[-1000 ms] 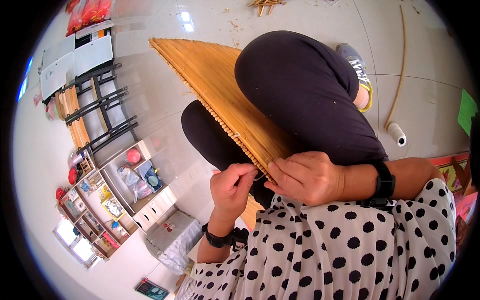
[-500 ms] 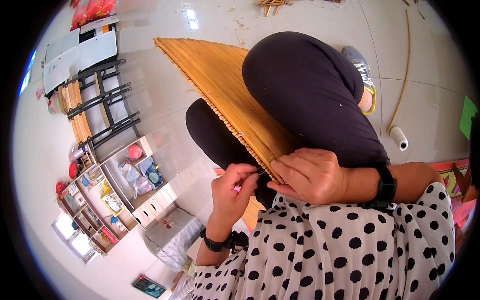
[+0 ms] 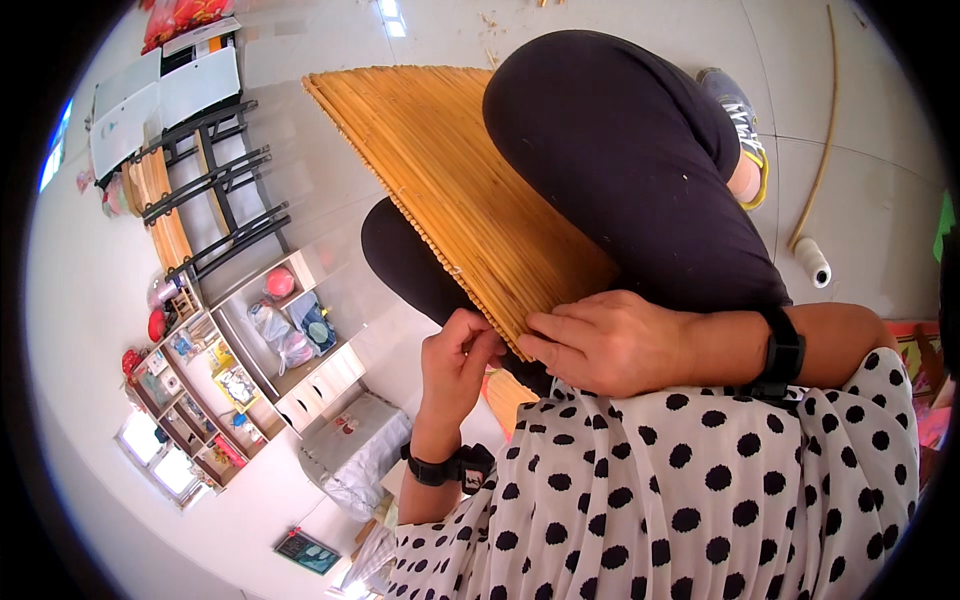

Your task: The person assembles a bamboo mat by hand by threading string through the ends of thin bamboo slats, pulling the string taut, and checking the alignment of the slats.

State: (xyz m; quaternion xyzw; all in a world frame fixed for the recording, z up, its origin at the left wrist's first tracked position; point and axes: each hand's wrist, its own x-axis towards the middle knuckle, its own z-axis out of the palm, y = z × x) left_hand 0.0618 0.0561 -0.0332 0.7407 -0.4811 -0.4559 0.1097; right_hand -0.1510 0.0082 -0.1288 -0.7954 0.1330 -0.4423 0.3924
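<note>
A stiff golden-brown mat of thin, closely set sticks (image 3: 450, 170), perhaps bamboo, lies slanted between my thighs. Its left edge shows a row of round stick ends. My right hand (image 3: 610, 340) grips the mat's near corner, fingertips close to that edge. Just left of the same corner, my left hand (image 3: 458, 365) is closed in a pinch against the edge. What its fingertips hold is hidden.
A white spool of thread (image 3: 815, 262) lies on the tiled floor at right, below a long thin cane (image 3: 828, 130). My shoe (image 3: 735, 115) rests nearby. At left stand a shelf unit (image 3: 225, 400), a covered table (image 3: 350, 450) and black metal frames (image 3: 215, 190).
The mat has tilted so that more of its broad face shows and less of its edge. A thin strand at my left fingertips no longer shows. Both hands stay at the corner.
</note>
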